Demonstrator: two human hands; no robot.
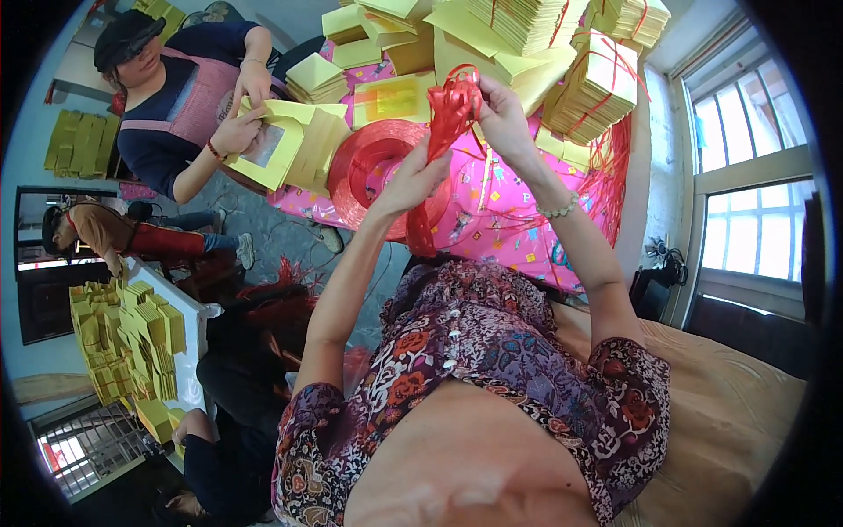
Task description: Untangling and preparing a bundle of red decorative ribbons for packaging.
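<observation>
A looped bunch of shiny red ribbon (454, 110) is held up in front of me, above the pink patterned table cover. My left hand (413, 180) is closed round its lower part, and a tail of ribbon hangs below that hand. At the top of the bunch, my right hand (500, 119) pinches the loops with its fingers. Behind my left wrist lies a large red ribbon roll (351, 167), flat on the table and partly hidden by my forearm. A yellow packet with a clear orange-tinted window (392, 101) lies just beyond the roll.
Stacks of yellow paper envelopes (593, 88), some tied with red ribbon, fill the table's far side. Loose red strands (606, 193) hang at its right edge. On the left, a co-worker in a pink apron (180, 101) handles a yellow envelope (281, 145). Another table (198, 334) holds more yellow bundles.
</observation>
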